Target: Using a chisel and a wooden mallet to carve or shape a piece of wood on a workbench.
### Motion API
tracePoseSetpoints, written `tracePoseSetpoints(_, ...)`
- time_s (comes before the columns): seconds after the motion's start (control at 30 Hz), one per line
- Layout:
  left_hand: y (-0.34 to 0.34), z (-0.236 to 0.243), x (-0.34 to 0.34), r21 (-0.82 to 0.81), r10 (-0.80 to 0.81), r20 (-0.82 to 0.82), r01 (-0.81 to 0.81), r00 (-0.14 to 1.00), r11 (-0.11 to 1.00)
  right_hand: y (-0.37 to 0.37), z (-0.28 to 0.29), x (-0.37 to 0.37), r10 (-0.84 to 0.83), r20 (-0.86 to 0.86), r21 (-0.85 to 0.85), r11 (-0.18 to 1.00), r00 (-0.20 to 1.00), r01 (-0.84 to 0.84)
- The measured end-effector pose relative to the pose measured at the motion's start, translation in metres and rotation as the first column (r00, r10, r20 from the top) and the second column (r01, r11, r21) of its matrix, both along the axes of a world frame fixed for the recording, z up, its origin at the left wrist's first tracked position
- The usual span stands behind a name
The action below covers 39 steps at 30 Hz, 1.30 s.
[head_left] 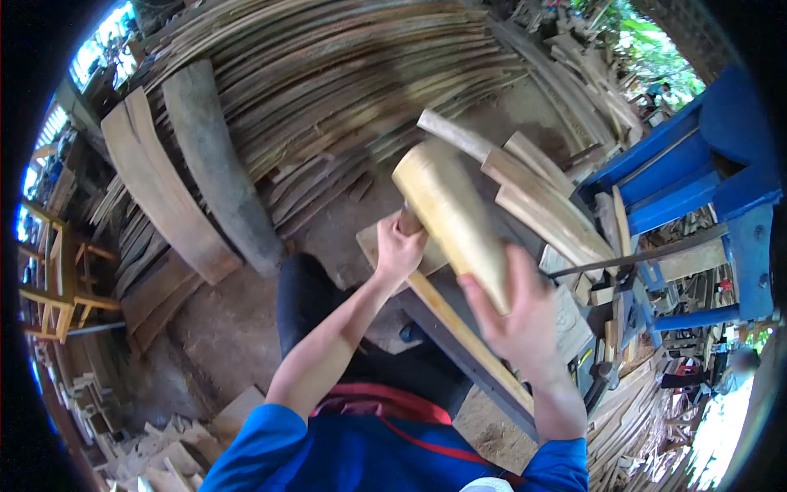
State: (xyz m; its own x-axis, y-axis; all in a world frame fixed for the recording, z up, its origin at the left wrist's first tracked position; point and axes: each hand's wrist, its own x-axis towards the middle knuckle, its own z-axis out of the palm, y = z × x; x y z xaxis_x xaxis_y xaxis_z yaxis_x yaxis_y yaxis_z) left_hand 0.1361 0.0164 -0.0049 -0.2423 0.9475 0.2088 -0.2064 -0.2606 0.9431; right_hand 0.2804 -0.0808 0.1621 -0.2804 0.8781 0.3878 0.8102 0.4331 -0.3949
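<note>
Watching remotely, I see a pale yellow, tapered wooden block point(451, 217) held up near a long, straight yellow wooden strip point(471, 338) — right hand point(518, 302) clamped on its lower end, left hand point(401, 246) closed on what seems a short brown handle point(410, 220). Rounding looks done — what is left, I cannot tell.

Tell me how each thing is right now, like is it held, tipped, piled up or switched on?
Pale wooden piece: held up, tilted, blurred.
Left hand: curled closed beside the pale piece; its exact grip is unclear.
Right hand: gripping the pale piece's near end.
Long planks: piled in layers.
Two wide boards: side by side.
Blue machine: can't tell if it's on or off.
</note>
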Motion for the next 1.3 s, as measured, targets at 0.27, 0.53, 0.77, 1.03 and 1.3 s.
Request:
tracePoseSetpoints(0.27,0.000,0.017,-0.008,-0.139,-0.068,-0.105,0.053,0.992,0.989,0.029,-0.078,0.023,0.019,-0.769,0.032,0.999,0.639,0.010)
tracePoseSetpoints(0.53,-0.042,0.002,-0.074,-0.013,-0.108,-0.088,0.107,0.990,0.994,0.039,-0.161,0.023,-0.231,-0.774,-0.247,0.967,0.590,0.055)
tracePoseSetpoints(0.77,-0.078,0.006,-0.108,-0.270,-0.177,-0.119,0.140,0.977,0.953,0.043,-0.197,0.026,-0.259,-0.780,-0.239,0.965,0.569,0.111)
tracePoseSetpoints(1.03,-0.051,0.008,-0.105,-0.158,-0.100,-0.208,0.068,0.973,0.985,0.050,-0.208,0.033,-0.250,-0.738,-0.209,0.968,0.627,0.139)
tracePoseSetpoints(1.3,-0.018,0.016,-0.085,-0.108,-0.159,-0.090,0.149,0.983,0.983,0.045,-0.205,0.029,-0.272,-0.751,-0.250,0.960,0.602,0.123)
